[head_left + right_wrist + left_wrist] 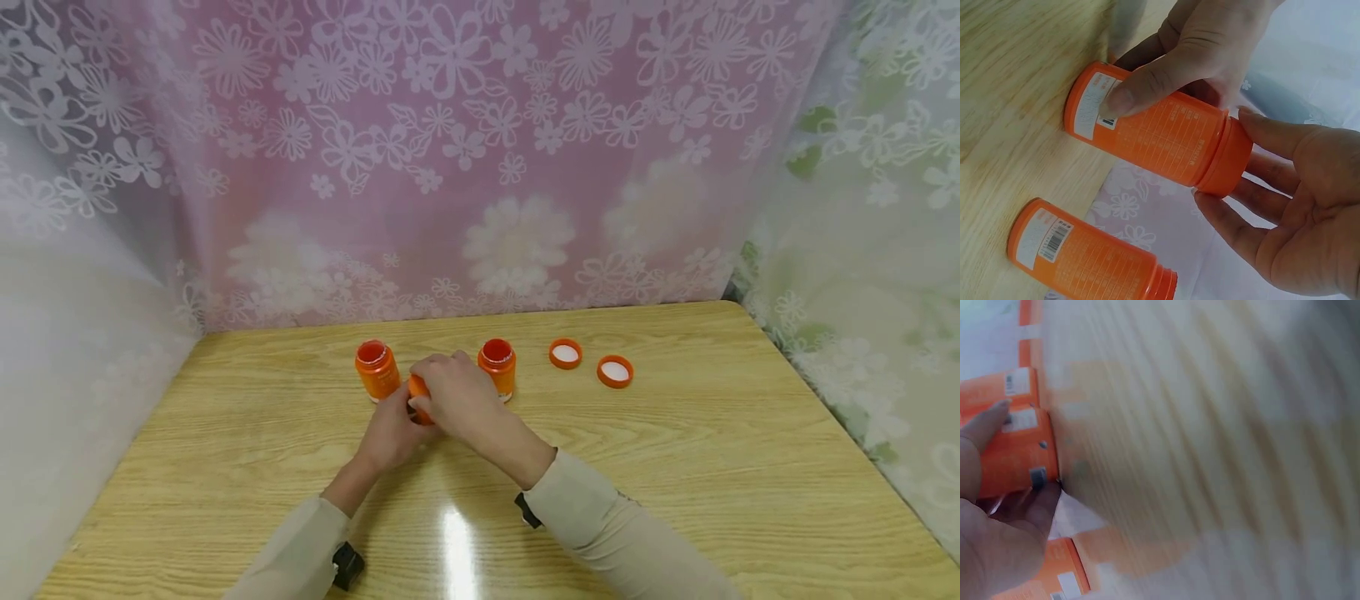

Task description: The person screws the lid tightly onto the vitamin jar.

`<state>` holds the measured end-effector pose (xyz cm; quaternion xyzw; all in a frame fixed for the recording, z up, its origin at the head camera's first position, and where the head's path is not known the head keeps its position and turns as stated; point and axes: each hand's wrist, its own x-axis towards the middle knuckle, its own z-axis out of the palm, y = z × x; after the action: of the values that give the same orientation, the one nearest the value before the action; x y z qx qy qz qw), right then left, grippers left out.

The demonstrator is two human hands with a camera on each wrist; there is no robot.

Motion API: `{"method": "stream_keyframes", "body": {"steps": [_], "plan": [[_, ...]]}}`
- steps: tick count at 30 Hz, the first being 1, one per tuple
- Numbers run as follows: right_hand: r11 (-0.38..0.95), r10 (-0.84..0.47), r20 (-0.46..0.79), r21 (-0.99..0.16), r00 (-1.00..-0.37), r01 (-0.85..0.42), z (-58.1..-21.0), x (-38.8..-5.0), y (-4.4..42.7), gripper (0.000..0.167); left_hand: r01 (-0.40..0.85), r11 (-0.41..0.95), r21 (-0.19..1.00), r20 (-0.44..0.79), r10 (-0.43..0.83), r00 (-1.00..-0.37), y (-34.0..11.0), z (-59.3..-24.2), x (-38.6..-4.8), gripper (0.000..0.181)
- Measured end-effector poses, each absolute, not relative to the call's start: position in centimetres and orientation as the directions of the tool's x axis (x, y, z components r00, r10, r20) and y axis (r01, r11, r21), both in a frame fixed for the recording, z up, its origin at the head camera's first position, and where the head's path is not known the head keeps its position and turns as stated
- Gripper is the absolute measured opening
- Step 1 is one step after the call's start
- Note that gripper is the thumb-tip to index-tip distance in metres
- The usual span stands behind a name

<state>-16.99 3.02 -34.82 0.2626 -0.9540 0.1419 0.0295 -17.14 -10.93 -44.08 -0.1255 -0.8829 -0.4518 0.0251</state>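
Observation:
My left hand (395, 433) grips the body of an orange bottle (1160, 137) that stands on the table, its thumb lying across the label side. Over the top, my right hand (459, 396) holds the orange screw cap (1230, 159) between thumb and fingers; the cap sits on the bottle's neck. To the left of the hands is an uncapped orange bottle (378, 372), its mouth showing. Another uncapped bottle (498, 367) stands just behind the right hand, partly covered by it. The left wrist view shows the held bottle (1019, 456) in the left fingers.
Two loose orange caps, one farther back (566, 353) and one nearer (615, 372), lie on the right with white liners facing up. The wood-grained table (720, 450) ends at a pink flowered curtain (480, 167) behind and pale cloth (862, 250) on the right.

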Motion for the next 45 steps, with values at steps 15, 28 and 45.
{"method": "stream_keyframes", "body": {"steps": [15, 28, 45], "plan": [[0.783, -0.501, 0.154, -0.339, -0.852, -0.521, -33.8, -18.6, 7.7, 0.047, 0.187, 0.512, 0.839, 0.122, 0.158, -0.98, -11.0, -42.3, -16.1, 0.099], [0.796, -0.408, 0.229, -0.386, -0.884, -0.467, -32.9, -20.2, 14.6, 0.044, 0.409, 0.666, 0.623, 0.365, 0.214, -0.906, -9.7, -36.9, -16.1, 0.085], [0.838, -0.277, 0.168, -0.44, -0.946, -0.323, -34.3, -20.9, 22.1, 0.047, 0.403, 0.686, 0.605, 0.329, 0.246, -0.912, -2.7, -34.0, -16.9, 0.083]]}}
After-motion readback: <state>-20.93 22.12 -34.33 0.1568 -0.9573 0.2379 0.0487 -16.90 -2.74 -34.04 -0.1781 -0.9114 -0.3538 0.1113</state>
